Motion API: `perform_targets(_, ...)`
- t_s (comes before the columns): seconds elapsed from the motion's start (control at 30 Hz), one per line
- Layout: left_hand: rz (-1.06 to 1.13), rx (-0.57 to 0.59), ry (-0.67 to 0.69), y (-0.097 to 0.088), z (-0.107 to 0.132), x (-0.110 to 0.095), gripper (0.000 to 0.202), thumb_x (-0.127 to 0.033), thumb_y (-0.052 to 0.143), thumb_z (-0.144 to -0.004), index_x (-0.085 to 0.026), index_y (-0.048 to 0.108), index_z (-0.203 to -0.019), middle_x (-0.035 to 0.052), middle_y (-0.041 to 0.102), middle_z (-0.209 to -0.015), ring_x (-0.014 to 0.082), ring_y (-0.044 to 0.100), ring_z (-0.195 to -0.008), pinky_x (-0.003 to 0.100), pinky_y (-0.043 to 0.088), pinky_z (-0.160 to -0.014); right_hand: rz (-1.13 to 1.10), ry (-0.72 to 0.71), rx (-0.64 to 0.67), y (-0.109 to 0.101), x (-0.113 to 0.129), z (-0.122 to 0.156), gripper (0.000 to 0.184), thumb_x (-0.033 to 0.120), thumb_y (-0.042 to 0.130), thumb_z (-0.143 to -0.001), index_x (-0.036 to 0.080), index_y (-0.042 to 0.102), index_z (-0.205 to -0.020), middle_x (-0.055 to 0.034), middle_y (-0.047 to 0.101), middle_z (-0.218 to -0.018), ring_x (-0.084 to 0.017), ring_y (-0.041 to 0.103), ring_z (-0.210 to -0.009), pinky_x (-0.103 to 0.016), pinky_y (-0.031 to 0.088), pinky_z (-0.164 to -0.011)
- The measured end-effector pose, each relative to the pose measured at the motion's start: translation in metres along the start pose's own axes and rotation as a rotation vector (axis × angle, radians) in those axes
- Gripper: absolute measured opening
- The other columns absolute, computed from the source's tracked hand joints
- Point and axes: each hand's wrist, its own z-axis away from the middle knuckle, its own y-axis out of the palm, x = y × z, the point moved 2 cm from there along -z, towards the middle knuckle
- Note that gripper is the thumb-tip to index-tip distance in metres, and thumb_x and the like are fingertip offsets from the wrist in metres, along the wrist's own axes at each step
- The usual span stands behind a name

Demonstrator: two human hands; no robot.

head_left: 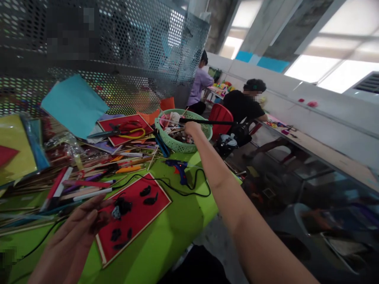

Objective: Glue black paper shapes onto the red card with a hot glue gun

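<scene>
Basket [178,146] at twelve o'clock lay under your right hand [192,127], its fingers' grip unclear; your left hand [77,225] pinched the black ornament [122,206] at ten o'clock, seemingly best held steady above the red panel [139,217].

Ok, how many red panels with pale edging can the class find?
2: the near panel lies beside the left hand, on the green tabletop; the far panel lies under the scissors. Others may be hidden in the clutter.
</scene>
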Motion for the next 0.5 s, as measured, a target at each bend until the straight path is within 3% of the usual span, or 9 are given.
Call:
perform_targets(0.07, 0.001, -0.002, -0.014, 0.001, -0.001, 0.0, 0.029, -0.049, 0.073, -0.067, -0.051, 0.075, -0.096, -0.0108, 0.074, -0.109, 0.0229, 0.068, -0.091, 0.03, 0.06, -0.082, -0.009, -0.033, -0.07, -0.004, 0.002, 0.001, 0.035, 0.03, 0.062, -0.093, 0.01, 0.064, -0.122, -0.0176, 0.067, -0.121, -0.025, 0.065, -0.11, -0.036, 0.051, -0.092)
perform_targets(0.13, 0.013, -0.007, -0.018, 0.001, -0.004, -0.001, 0.027, -0.046, 0.073, -0.068, -0.05, 0.075, -0.094, -0.0111, 0.074, -0.106, 0.0206, 0.068, -0.088, 0.027, 0.06, -0.077, -0.03, -0.125, -0.089, -0.004, 0.009, 0.003, 0.037, 0.029, 0.065, -0.089, 0.015, 0.066, -0.123, -0.0125, 0.071, -0.118, -0.023, 0.066, -0.107, -0.028, 0.05, -0.091)
perform_targets(0.23, 0.015, -0.023, -0.004, -0.001, -0.007, -0.001, 0.027, -0.043, 0.074, -0.067, -0.048, 0.076, -0.093, -0.0096, 0.075, -0.104, 0.0225, 0.068, -0.088, 0.03, 0.06, -0.075, -0.044, -0.251, -0.063, 0.004, 0.026, 0.007, 0.041, 0.026, 0.07, -0.081, 0.023, 0.069, -0.121, -0.0032, 0.074, -0.115, -0.018, 0.068, -0.099, -0.023, 0.05, -0.087)
perform_targets(0.37, -0.002, -0.027, 0.007, -0.006, -0.012, 0.004, 0.027, -0.046, 0.071, -0.071, -0.047, 0.076, -0.097, -0.0077, 0.075, -0.109, 0.0263, 0.069, -0.098, 0.035, 0.061, -0.08, -0.027, -0.262, -0.065, 0.015, 0.046, 0.006, 0.038, 0.015, 0.067, -0.078, 0.018, 0.072, -0.116, -0.0112, 0.071, -0.122, -0.022, 0.068, -0.105, -0.027, 0.05, -0.09)
perform_targets(0.5, 0.001, -0.01, -0.013, -0.009, -0.017, 0.009, 0.028, -0.046, 0.072, -0.073, -0.049, 0.074, -0.1, -0.0104, 0.074, -0.113, 0.0218, 0.067, -0.107, 0.027, 0.06, -0.081, -0.021, -0.162, -0.088, 0.012, 0.04, -0.001, 0.032, 0.018, 0.07, -0.078, 0.015, 0.074, -0.11, -0.0155, 0.073, -0.117, -0.026, 0.067, -0.109, -0.029, 0.051, -0.091)
